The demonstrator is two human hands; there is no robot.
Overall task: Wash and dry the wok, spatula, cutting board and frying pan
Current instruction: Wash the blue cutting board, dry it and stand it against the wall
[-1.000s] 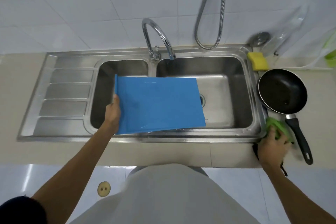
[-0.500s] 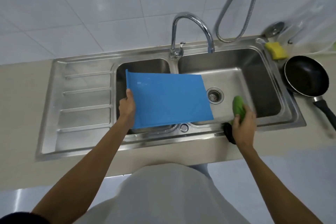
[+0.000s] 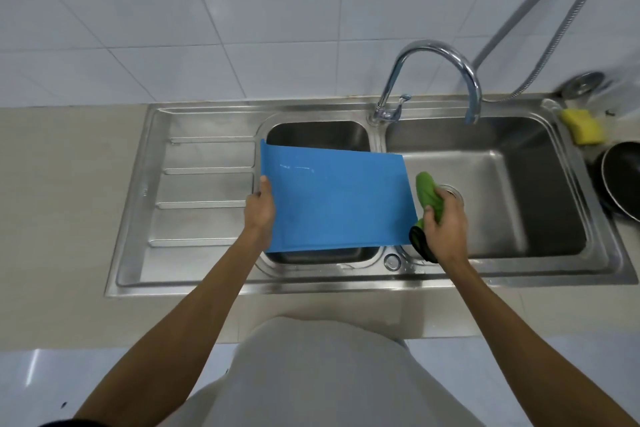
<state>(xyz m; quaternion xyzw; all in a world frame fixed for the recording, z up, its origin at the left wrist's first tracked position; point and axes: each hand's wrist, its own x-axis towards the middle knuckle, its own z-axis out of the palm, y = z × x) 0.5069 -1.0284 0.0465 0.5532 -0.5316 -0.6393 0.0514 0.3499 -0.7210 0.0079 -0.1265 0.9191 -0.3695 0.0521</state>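
Hands flank the cutting board (image 3: pixel 336 198): our right hand (image 3: pixel 445 229), gripping the cloth (image 3: pixel 429 192), has come over from the frying pan (image 3: pixel 623 180); our left hand (image 3: pixel 259 211) grips the left edge, so wiping can begin.

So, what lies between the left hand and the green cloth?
The blue cutting board fills it, head view: left hand grips its left edge, green cloth beside its right edge.

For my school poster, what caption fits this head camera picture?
The left hand holds a blue cutting board over the sink; right hand grips a green cloth beside it.
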